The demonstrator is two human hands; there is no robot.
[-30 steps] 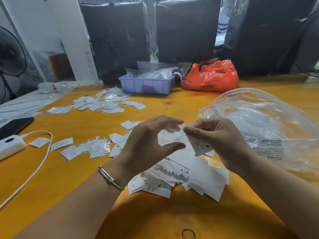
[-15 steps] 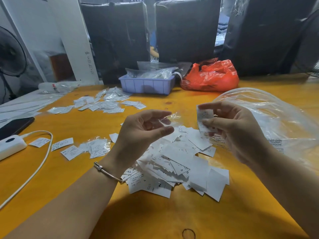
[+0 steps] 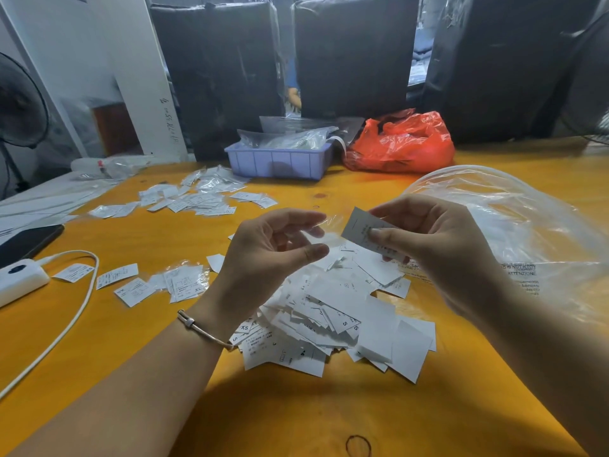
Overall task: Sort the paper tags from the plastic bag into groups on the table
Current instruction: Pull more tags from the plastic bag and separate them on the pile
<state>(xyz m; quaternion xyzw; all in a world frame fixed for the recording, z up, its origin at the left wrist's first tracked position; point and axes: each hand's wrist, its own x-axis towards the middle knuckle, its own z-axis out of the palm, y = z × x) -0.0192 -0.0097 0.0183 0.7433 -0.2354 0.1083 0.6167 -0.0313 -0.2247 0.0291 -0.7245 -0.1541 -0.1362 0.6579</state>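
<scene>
The person's right hand [image 3: 438,245] is pinching a single white paper tag [image 3: 361,230] between thumb and fingers, holding it tilted in the air above the big loose pile of tags [image 3: 333,311] that is lying in the middle of the yellow table [image 3: 329,407]. The left hand [image 3: 270,255] is hovering just beside it with its fingers curled, and a scrap of thin clear film [image 3: 324,225] is showing at its fingertips; the fingers seem to be pinching it, though the film is too sheer for me to be sure. The large clear plastic bag [image 3: 514,232] is lying slack on the table to the right, just behind the right wrist, with printed warning text showing on it. Off to the left, a few separate tags [image 3: 131,282] are sitting in a short row, some of them in little clear sleeves, and farther back another scattered group of tags [image 3: 194,199] is spreading across the tabletop. A lilac plastic tray [image 3: 280,161] is sitting at the far edge with clear packets in it, and a red plastic bag [image 3: 402,143] is slumping right beside it. At the left edge, a white charger block [image 3: 19,280] with its cable [image 3: 79,311] is resting near a dark phone [image 3: 28,240].
</scene>
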